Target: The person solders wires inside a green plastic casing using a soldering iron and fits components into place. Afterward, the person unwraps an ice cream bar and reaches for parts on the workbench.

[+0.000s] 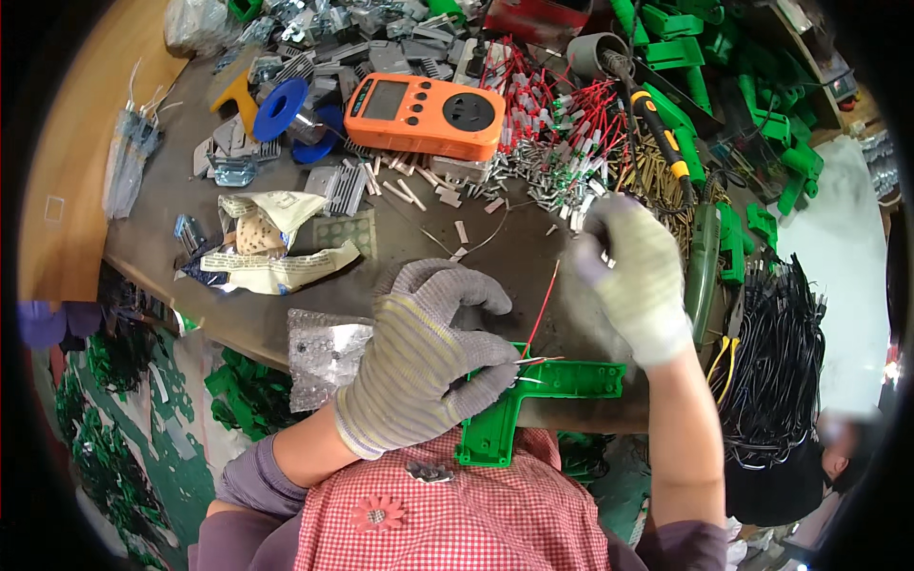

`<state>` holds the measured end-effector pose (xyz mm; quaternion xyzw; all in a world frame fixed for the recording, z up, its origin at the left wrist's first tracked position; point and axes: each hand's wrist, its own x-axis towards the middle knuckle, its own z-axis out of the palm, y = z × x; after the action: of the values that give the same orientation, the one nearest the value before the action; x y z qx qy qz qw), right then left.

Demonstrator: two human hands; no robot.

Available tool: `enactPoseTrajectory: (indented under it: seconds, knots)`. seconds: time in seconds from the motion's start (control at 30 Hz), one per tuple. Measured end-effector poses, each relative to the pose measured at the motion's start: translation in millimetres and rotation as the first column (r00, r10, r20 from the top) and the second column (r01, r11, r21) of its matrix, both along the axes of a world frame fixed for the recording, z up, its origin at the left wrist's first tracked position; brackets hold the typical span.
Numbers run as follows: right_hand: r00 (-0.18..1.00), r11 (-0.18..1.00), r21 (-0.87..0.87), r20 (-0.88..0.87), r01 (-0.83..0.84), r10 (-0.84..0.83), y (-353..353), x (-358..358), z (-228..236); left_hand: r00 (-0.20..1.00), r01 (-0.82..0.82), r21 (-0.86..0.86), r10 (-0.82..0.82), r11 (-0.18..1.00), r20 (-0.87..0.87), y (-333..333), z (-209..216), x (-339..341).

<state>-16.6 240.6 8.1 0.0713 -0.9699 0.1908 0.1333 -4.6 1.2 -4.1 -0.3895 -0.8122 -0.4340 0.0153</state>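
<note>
My left hand (424,357), in a grey striped knit glove, presses down on a green plastic T-shaped housing (562,381) at the near edge of the workbench, its fingertips pinching the metal leads at the lower end of a thin red wire (543,306). My right hand (630,269), in a pale glove and blurred, is raised above and right of the housing, at the wire's upper end; whether it grips the wire is unclear.
An orange meter (424,114) lies at the back centre beside a pile of red wires with white ends (562,119). A blue spool (281,109), grey metal parts (338,186), torn paper packaging (271,257), green housings (752,86), a yellow-handled tool (662,133) and a black cable bundle (776,371) surround the bench (419,238).
</note>
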Motion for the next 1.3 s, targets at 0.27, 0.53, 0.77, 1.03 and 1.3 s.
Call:
enactPoseTrajectory:
  seconds: [0.27,0.53,0.77,1.03,1.3]
  knots:
    - [0.97,0.427,-0.895,0.205,0.131,0.133,-19.6,90.4,10.7,1.0,0.006,0.001,-0.006,1.0,-0.004,2.1,4.6,0.8]
    - [0.969,0.44,-0.891,0.195,0.111,0.15,-20.4,88.5,7.1,0.999,0.02,0.006,-0.02,1.0,-0.028,2.6,1.7,1.3]
    - [0.959,0.619,-0.785,0.196,0.029,0.203,-24.9,84.3,12.0,1.0,0.001,0.027,-0.001,1.0,-0.015,4.2,7.6,0.8]
    - [0.906,0.542,-0.815,0.368,0.206,0.208,-24.0,83.7,24.2,0.999,0.018,0.034,-0.016,0.999,-0.049,1.9,2.2,1.6]
    - [0.789,0.445,-0.799,0.551,0.405,0.272,-28.4,81.5,30.2,0.998,0.004,0.049,-0.001,0.999,-0.061,2.0,2.7,5.8]
